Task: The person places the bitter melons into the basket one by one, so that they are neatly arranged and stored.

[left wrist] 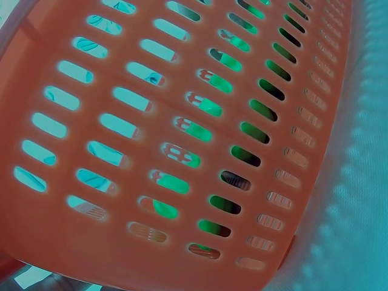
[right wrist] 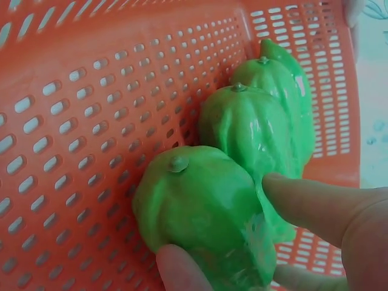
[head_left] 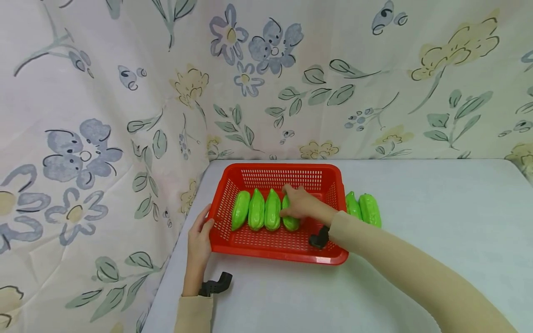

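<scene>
A red plastic basket [head_left: 270, 252] with slotted walls sits on the white table. My left hand [head_left: 199, 240] grips its left rim, thumb on the near side of the edge; the left wrist view faces the basket's slotted wall [left wrist: 130, 176]. Inside, three glossy green ridged gourds [head_left: 256, 210] lie side by side at the left. To their right, my right hand [head_left: 303, 204] holds another green gourd [head_left: 292, 224], thumb and fingers on opposite sides of it. Up close, that gourd [right wrist: 200, 206] shows its stubby stem end, low against the slotted basket floor.
Outside the basket's right wall, two more green gourds [head_left: 369, 210] lie on the white table [head_left: 437, 222], partly behind my right forearm. A floral curtain [head_left: 316, 92] hangs along the back and left sides of the table.
</scene>
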The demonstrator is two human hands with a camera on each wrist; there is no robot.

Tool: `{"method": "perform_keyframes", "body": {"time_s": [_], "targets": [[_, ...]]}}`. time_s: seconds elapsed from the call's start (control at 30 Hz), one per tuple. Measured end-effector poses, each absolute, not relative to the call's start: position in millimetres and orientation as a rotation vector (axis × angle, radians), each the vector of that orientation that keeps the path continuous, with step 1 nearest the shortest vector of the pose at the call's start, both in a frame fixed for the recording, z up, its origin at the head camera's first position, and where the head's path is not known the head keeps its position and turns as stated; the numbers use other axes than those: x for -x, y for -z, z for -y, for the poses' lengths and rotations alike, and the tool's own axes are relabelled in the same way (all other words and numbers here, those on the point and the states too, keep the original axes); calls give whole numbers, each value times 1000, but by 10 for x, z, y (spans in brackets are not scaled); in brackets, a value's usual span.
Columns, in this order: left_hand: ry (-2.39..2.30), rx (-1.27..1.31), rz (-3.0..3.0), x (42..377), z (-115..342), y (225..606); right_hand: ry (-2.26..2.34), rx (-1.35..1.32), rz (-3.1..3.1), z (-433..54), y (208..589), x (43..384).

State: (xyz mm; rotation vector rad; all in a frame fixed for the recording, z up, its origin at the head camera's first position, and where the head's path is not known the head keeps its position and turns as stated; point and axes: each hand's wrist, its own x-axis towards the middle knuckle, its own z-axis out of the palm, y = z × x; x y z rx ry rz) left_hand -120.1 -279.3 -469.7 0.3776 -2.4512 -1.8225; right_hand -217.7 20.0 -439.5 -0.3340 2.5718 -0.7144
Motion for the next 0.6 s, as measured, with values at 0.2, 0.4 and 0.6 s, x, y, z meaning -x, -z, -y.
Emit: {"method": "perform_keyframes", "body": {"time_s": [0.2,0.4,0.6], "targets": [[1822,-385,2457,1212,2790,4704,713,314,-2575,-219,4356,2161],[1811,-401,2460,1220,2792,4710,744,313,-2548,-189,4335,2151],[1821,-399,2457,1221,2797,4723,709,289,-2558,-187,4311,2135]]}}
